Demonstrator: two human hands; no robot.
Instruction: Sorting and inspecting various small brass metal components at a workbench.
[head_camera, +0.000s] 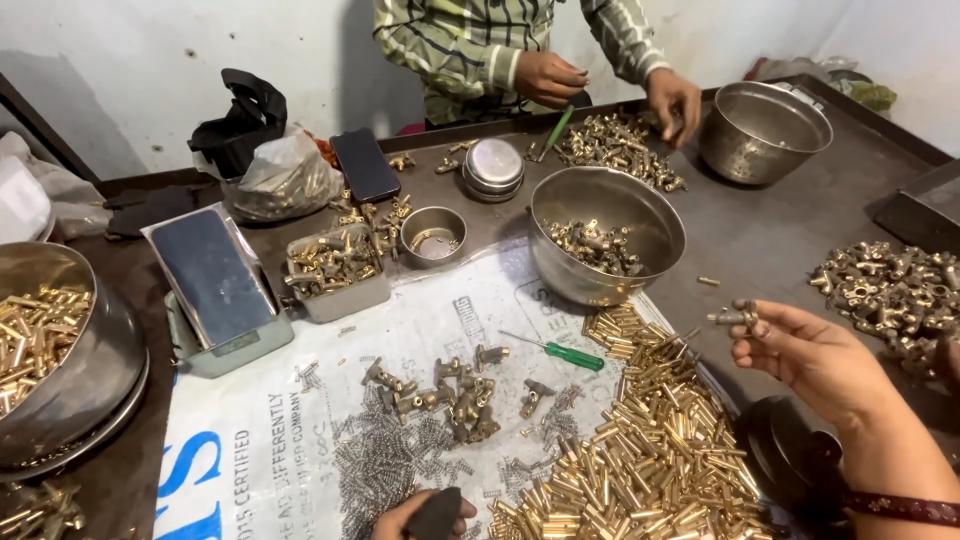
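Green-handled screwdriver (555, 351); brass-gold tubes (650, 440); green-striped shirt (470, 40).

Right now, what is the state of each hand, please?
Left hand: closed around a small dark object, low in the picture.
Right hand: raised, pinching a small brass fitting in its fingertips.

Bare right hand (815, 350), dark red bangle (900, 506) (gold-flecked), left hand (405, 518) sleeveless

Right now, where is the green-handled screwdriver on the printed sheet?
In the head view the green-handled screwdriver lies flat on the printed sheet near the centre, below the steel bowl, between the brass fittings and the heap of brass tubes.
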